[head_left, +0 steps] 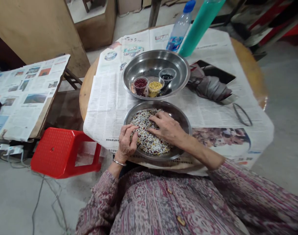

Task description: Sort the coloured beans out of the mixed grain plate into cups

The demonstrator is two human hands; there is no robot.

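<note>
The round wooden table (88,93), newspaper-covered, carries at its near edge a round shiny steel basin (188,121) of mixed white, dark and yellow grains (152,143). The right hand (167,128) has fingertips in them; the left hand (126,140), loosely curled, touches the basin's left rim; whether either grasps grains I cannot tell.

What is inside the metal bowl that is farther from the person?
The far bowl holds three clear cups: red beans, yellow beans, black beans. The cups hide the bottom beneath them.
</note>
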